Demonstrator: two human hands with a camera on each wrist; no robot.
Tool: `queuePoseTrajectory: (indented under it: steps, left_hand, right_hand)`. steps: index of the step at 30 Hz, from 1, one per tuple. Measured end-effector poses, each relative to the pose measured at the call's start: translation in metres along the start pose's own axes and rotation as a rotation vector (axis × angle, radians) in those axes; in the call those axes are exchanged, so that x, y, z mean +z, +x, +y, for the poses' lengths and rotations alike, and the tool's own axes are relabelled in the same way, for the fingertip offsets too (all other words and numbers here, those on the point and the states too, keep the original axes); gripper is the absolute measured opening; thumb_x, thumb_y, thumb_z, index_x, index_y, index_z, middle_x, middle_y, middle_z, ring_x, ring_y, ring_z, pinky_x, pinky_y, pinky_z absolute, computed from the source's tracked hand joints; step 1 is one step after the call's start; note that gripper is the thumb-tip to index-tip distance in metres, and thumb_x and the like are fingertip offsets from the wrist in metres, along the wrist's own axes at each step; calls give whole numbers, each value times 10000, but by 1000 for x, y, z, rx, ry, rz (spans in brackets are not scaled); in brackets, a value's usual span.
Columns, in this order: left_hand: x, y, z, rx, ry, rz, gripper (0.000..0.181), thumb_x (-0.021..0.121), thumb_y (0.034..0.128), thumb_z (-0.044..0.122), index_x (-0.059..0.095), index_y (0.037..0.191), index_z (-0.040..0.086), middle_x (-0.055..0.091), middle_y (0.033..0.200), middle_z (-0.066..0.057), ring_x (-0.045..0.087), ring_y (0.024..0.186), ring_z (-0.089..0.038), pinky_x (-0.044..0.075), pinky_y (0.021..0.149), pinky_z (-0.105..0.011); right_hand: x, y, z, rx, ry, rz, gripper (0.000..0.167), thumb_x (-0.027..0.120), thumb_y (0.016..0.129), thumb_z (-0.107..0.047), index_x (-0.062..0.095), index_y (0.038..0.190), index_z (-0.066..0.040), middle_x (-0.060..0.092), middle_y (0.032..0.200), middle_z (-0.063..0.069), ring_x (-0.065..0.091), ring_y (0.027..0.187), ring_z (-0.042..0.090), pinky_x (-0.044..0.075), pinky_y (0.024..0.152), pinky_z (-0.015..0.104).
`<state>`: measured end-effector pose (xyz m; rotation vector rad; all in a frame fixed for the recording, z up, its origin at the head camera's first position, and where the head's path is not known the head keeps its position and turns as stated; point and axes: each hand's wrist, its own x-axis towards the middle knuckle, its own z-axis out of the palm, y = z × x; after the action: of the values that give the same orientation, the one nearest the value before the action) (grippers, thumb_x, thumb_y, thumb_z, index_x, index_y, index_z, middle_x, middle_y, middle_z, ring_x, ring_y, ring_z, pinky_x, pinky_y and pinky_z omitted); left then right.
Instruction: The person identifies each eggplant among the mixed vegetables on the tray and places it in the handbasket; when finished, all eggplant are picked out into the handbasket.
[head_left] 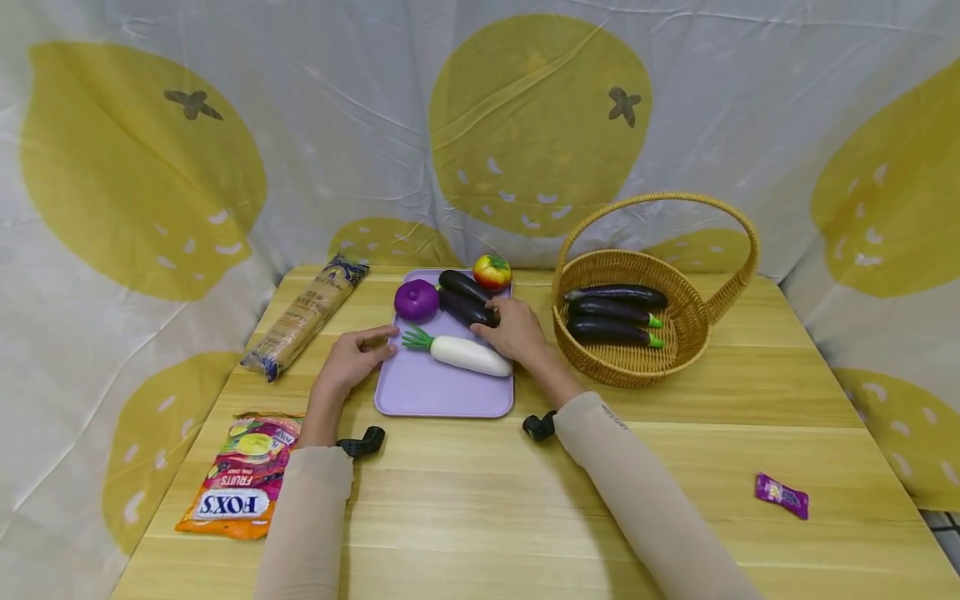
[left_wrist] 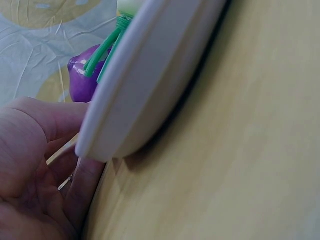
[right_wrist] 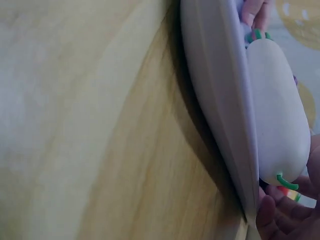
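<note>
A lilac tray [head_left: 442, 398] lies on the table. My left hand [head_left: 352, 362] pinches its left rim, thumb above and fingers at the side, as the left wrist view shows. On the tray are a white radish [head_left: 472, 356] with green leaves, a purple onion-like vegetable [head_left: 417, 300], a red-yellow fruit [head_left: 492, 272] and two dark eggplants. My right hand [head_left: 517, 333] reaches over the tray's right side and grips the right end of the nearer eggplant [head_left: 459, 307]; the farther eggplant [head_left: 463, 285] lies just behind. In the right wrist view, the radish [right_wrist: 277, 110] mostly hides this grip.
Right of the tray stands a wicker basket [head_left: 637, 373] with a tall handle, holding three eggplants [head_left: 615, 307]. A pasta pack [head_left: 307, 317] and a Fox's candy bag [head_left: 243, 475] lie at left. A small purple wrapped candy [head_left: 782, 495] sits at right. A lemon-print cloth [head_left: 360, 125] hangs behind.
</note>
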<state>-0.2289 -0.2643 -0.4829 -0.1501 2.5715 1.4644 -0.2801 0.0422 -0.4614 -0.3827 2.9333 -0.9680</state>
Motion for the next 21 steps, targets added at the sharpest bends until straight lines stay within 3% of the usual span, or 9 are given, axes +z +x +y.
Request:
queuePoseTrajectory:
  steps: [4,11,21]
  left_hand:
    - [0,1,-1,2,-4,0,403,709,991,280,678,1386,205,616,1456,-77,595,840,-140,547,735,-213]
    - [1,2,-3,-6,-43,-13,399,710,992,250,678,1385,188,584,1504,-57,642,1048,-135,570,776,-196]
    - [0,1,-1,1,-36,-18,418,703,995,247,660,1404,169,572,1516,-70,629,1117,-188,565,787,-181]
  right_hand:
    - [0,0,0,-3,2,-2,503,748,936,-391,674,1324,-80,706,1191,135,644,1111,303,521,985,443]
    - [-6,-6,2,-8,38,-37,511,734,953,-362,656,1341,-38,670,1340,166,611,1253,332,484,1086,458]
    - [-21,-16,3,-17,80,-44,489,718,962,-327,632,1348,-38,700,1266,158,667,1125,291,547,968,419]
